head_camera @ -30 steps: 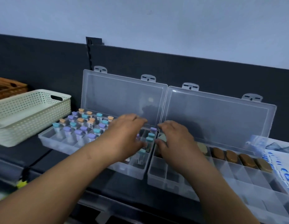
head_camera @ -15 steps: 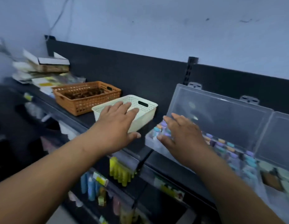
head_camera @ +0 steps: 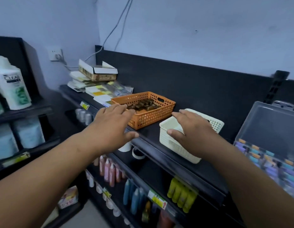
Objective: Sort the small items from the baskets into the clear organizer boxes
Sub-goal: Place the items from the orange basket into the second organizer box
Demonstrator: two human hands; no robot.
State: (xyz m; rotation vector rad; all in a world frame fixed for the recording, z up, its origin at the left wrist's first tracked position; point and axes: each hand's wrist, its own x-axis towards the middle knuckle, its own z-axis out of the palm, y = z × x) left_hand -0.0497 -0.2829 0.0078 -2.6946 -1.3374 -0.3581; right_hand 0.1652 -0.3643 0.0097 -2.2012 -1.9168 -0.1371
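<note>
An orange perforated basket [head_camera: 152, 116] on the black shelf holds several small dark brown items [head_camera: 143, 104]. To its right stands a cream basket [head_camera: 174, 145], which looks empty. My left hand [head_camera: 112, 123] hovers with straight fingers over the orange basket's near-left corner and holds nothing. With its fingers spread, my right hand [head_camera: 191, 129] is above the cream basket and is also empty. At the right edge lies an open clear organizer box [head_camera: 264, 127] filled with small pastel-capped items [head_camera: 266, 160].
Papers and a small cardboard box [head_camera: 97, 72] are piled at the shelf's far left end. Bottles [head_camera: 110, 170] hang in rows below the shelf edge [head_camera: 167, 160]. A separate rack on the left carries a white shampoo bottle [head_camera: 12, 86].
My view has swung left, from the organizer boxes to the baskets. Both hands have left the boxes; the left one is now at the orange basket, the right one over the cream basket.
</note>
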